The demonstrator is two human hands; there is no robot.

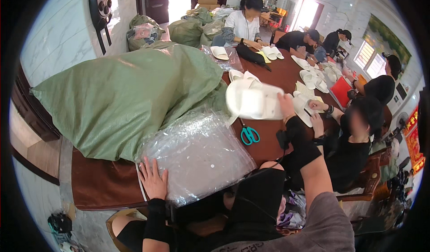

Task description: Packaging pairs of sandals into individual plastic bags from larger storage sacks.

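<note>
My left hand (153, 180) lies flat with its fingers spread on the left edge of a clear plastic bag (201, 162), beside the green sack. With my right hand (286, 106) I grip the end of a white slipper (253, 100), which is raised over the table and smeared by motion. Just behind it more white slippers (242, 75) lie partly hidden. Scissors with teal handles (250, 135) rest on the brown table (267, 144) below the raised slipper.
A bulging green woven sack (130, 90) covers much of the table's left side. On the right, a person in black (354, 149) works close by on another white slipper (302, 108). Several people sit farther along the table among slippers. A red item (341, 90) lies there.
</note>
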